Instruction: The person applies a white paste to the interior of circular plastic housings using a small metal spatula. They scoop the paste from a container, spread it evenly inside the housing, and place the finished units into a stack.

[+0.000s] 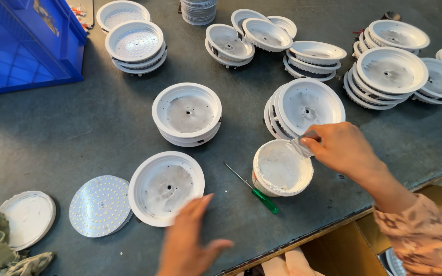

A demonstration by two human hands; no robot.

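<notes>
Scraper (301, 146) pinched in right hand (339, 148) grip over white tub (281, 169), left hand (188, 240) open, empty

Table (78, 138): dark grey, matt, scuffed, with pale smears. Round housings, e.g. the nearest one (166, 187): white matt shells, looks like painted metal or plastic, inner floors dull grey and patchy; the tub (281, 168) is white plastic caked with rough white paste. Disc (100, 205) is glossy with a fine dotted surface; screwdriver (251, 188) has a bright metal shaft and translucent green plastic handle; crate (21, 41) is smooth blue plastic; rag (1, 250) is crumpled olive cloth.
</notes>
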